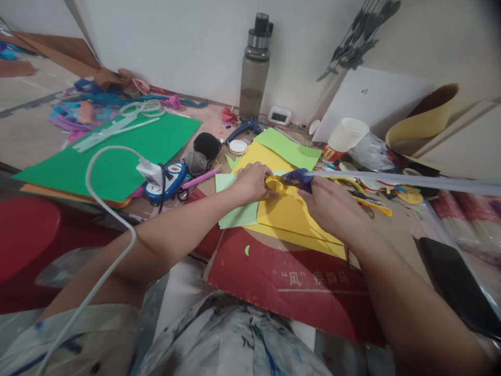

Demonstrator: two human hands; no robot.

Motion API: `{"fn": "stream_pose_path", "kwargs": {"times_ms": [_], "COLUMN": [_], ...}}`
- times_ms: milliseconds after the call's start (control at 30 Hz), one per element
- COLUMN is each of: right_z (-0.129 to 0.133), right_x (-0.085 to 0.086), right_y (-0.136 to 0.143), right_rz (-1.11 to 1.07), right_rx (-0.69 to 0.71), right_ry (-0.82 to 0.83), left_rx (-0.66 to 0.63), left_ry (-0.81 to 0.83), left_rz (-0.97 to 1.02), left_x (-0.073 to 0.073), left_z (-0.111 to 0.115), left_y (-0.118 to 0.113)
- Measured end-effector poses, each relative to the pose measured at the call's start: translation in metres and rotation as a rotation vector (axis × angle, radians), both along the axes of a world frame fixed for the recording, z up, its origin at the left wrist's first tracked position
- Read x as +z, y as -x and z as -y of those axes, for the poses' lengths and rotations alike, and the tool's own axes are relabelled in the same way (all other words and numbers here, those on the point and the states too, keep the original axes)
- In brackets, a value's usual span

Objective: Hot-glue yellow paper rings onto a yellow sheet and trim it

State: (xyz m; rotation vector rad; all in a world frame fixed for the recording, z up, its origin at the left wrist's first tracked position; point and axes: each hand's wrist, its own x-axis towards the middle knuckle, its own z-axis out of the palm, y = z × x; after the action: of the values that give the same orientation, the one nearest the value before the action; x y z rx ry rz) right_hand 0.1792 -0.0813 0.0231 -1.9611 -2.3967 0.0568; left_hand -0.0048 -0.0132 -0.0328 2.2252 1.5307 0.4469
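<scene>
One small curled yellow paper piece (275, 183) sits over yellow sheets (293, 211), left hand (254, 183) pinching it tightly, right hand (332, 202) closed round blue-handled scissors (299, 176) at its edge, grey see-through bottle (254, 73) behind part-filled with liquid (250, 103), paper cups (348, 137) nested.

Ahead of you, a plain off-white wall (176, 47) fills the top of the frame, with a dark, feathery decoration (354, 44) at upper right and a white panel (364, 99) leaning below it. Your worktable (211, 121) stretches across the middle, its far side near that wall. At left, you have a rounded red stool-like seat (27, 240), and the light is soft and greyish.
</scene>
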Motion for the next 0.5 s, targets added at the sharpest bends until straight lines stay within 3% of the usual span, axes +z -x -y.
{"fn": "stream_pose_path", "kwargs": {"times_ms": [500], "right_z": [-0.005], "right_x": [-0.011], "right_y": [0.006], "right_rz": [-0.099], "right_rx": [0.023], "right_ry": [0.021], "left_rx": [0.006], "left_ry": [-0.008], "left_rz": [-0.022], "left_x": [-0.001], "left_z": [-0.002], "left_y": [0.000]}}
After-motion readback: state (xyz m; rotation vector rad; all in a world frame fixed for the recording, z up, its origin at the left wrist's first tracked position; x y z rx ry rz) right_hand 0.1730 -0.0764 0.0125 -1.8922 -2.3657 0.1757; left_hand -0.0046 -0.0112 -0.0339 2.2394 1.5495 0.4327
